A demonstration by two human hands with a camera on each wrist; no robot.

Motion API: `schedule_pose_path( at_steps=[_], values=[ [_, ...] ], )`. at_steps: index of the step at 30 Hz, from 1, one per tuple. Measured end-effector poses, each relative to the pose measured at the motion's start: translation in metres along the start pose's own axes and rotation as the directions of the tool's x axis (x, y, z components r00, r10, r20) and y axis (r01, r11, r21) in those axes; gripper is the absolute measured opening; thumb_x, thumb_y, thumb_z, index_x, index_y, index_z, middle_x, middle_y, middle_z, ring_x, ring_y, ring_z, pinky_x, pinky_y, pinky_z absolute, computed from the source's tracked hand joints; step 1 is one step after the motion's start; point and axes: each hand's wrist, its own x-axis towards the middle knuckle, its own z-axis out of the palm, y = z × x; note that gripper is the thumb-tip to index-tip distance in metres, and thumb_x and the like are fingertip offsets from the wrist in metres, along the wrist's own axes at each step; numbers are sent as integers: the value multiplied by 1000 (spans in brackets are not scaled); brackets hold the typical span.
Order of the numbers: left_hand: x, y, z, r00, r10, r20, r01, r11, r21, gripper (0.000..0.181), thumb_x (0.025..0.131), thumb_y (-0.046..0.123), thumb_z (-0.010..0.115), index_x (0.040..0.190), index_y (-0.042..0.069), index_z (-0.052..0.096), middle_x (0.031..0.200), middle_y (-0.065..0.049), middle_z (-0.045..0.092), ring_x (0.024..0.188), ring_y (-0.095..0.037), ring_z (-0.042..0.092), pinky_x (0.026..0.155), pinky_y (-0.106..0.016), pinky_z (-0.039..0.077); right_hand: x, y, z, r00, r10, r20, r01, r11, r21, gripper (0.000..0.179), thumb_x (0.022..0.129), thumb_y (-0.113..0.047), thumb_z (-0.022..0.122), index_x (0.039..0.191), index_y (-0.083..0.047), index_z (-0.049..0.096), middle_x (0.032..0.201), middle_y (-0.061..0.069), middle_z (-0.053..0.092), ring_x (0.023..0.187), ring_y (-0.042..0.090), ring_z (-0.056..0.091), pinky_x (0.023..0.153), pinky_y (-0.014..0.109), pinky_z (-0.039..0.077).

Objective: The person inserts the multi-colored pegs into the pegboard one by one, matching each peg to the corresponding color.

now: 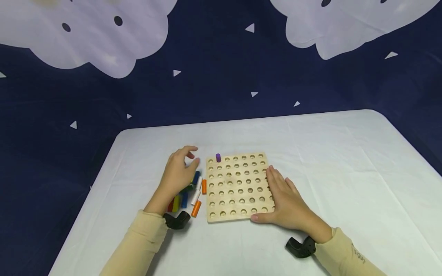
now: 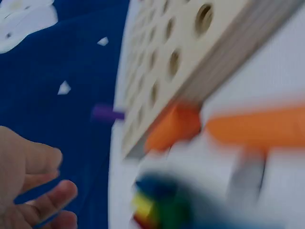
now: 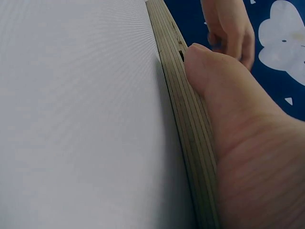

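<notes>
A square wooden pegboard point(image 1: 223, 189) with rows of round holes lies flat. One purple peg point(image 1: 218, 157) stands in a hole of its far row. Left of the board, my left hand point(image 1: 177, 170) hovers above a group of pegs, its thumb and fingers apart and bent, with nothing visible between them. In the left wrist view, those fingers point(image 2: 45, 195) appear clear of every peg. My right hand point(image 1: 288, 199) rests against the board's near right corner. Its straight fingers lie along the right side, and the thumb point(image 3: 205, 71) touches the near edge.
Beside the board's left side lie orange pegs point(image 1: 196, 209), white pegs point(image 1: 195, 197), and blue, yellow, red and green ones, partly hidden by the left hand. A white cloth point(image 1: 241, 249) covers the table. Behind it hangs a dark blue backdrop point(image 1: 214, 92).
</notes>
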Motion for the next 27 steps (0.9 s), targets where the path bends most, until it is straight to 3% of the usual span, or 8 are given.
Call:
schedule_pose_path(
  at_steps=[3, 6, 9, 12, 19, 27],
  values=[
    [-5, -15, -18, 996, -87, 25, 85, 994, 66, 40, 99, 23, 57, 138, 13, 54, 122, -15, 59, 103, -32, 54, 89, -48, 48, -1, 0, -2, 1000, 0, -3, 0, 1000, 1, 143, 62, -84, 68, 159, -5, -1, 167, 15, 0, 155, 35, 6, 121, 57, 3],
    [-8, -33, -30, 982, -157, 109, 142, 980, 137, 44, 100, 20, 54, 142, 9, 49, 124, -21, 57, 104, -34, 55, 90, -51, 49, -2, 0, -4, 1000, 4, -9, -4, 1000, 2, 143, 62, -84, 69, 159, -5, -1, 167, 15, 0, 154, 35, 7, 121, 58, 3],
    [-11, -46, -32, 963, -184, 196, 151, 974, 169, 49, 100, 19, 54, 146, 8, 45, 121, -23, 58, 101, -32, 56, 90, -51, 50, -3, 0, -5, 1000, 6, -10, -6, 1000, 3, 143, 62, -83, 69, 159, -5, -1, 167, 15, 0, 154, 36, 7, 121, 58, 3],
    [-13, -51, -28, 958, -171, 232, 132, 975, 177, 50, 99, 17, 56, 147, 9, 44, 118, -21, 60, 99, -30, 56, 92, -52, 51, -3, 1, -5, 1000, 5, -12, -5, 1000, 4, 143, 63, -84, 69, 159, -5, -1, 167, 15, 0, 154, 35, 7, 121, 58, 3],
    [-10, -49, -21, 961, -132, 244, 82, 975, 205, 43, 97, 14, 60, 140, 12, 54, 108, -15, 62, 90, -26, 55, 84, -44, 52, -3, 1, -1, 1000, -2, -17, 3, 1000, 10, 142, 62, -84, 69, 159, -4, 0, 167, 15, 2, 154, 35, 7, 121, 58, 3],
    [-8, -47, -20, 970, -171, 170, 132, 967, 219, 38, 93, 15, 67, 129, 11, 54, 102, -15, 67, 85, -26, 59, 84, -46, 55, -2, -1, -1, 1000, -12, -18, 12, 1000, 9, 142, 63, -83, 69, 159, -4, 1, 167, 16, 2, 154, 35, 8, 121, 57, 3]
  ],
)
